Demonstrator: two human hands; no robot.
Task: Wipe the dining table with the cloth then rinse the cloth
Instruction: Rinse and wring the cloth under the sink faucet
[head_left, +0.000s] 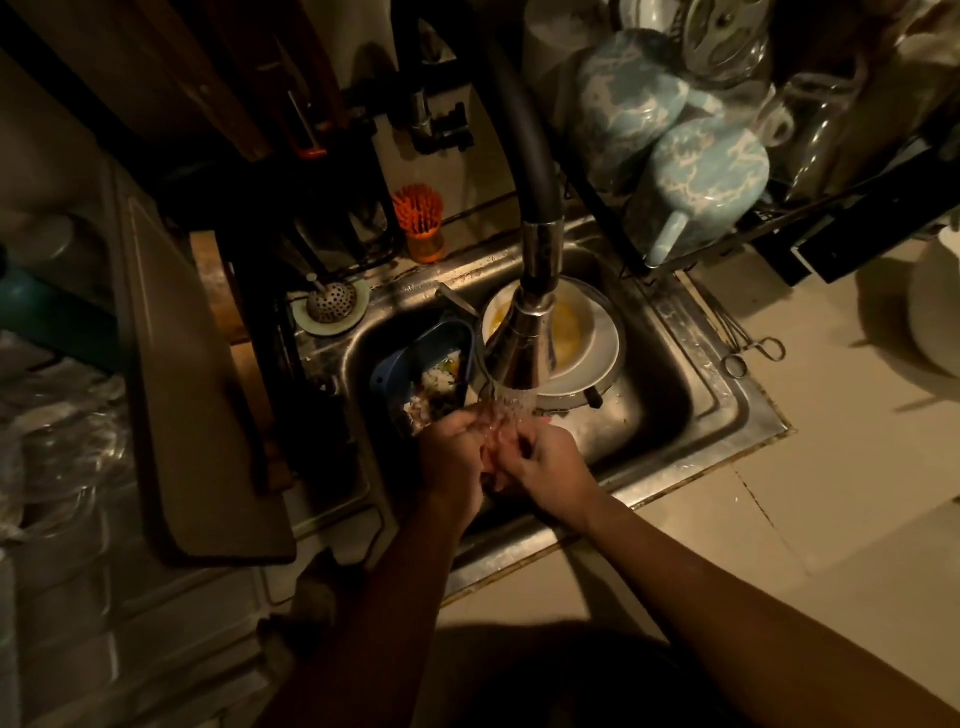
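Cloth (492, 457), dimly seen, gripped between curled left hand (451, 448) and right hand (546, 460) under running faucet (519, 343); wiping seemingly done, rinsing underway.

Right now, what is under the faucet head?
Water streams from the faucet head onto the left hand and right hand, held together over the sink. Whether they hold the cloth cannot be seen. The faucet head hides part of a white bowl.

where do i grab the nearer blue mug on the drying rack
By its handle, coming from the sink side. The nearer blue mug lies tipped on the drying rack with the handle jutting down toward the sink, clear of the other mug behind it.
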